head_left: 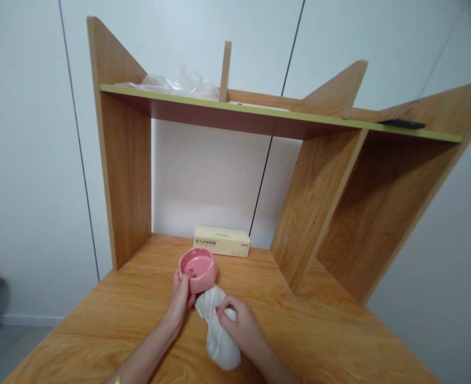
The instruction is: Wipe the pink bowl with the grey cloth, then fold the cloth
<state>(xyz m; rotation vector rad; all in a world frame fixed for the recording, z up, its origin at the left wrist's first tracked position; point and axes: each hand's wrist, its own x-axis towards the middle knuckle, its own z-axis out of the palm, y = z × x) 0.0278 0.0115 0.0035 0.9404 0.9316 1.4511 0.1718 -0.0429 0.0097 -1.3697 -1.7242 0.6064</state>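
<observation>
A pink angular bowl (206, 278), glossy inside, is tilted in my left hand (180, 295). The thumb lies over its rim and the other fingers are under and behind it. My right hand (239, 322) pinches a white cloth (220, 346) between thumb and fingers. The cloth hangs in loose folds below the bowl, its upper end close to the bowl's underside; I cannot tell whether they touch. Part of the cloth is hidden by my right hand.
Behind the bowl, a cream-coloured long box (229, 246) with printed characters stands on the wooden desk (319, 341). Upright wooden panels (323, 192) carry a shelf (243, 114) above. On it lie a clear plastic bag (179, 85) and a dark flat object (402, 124).
</observation>
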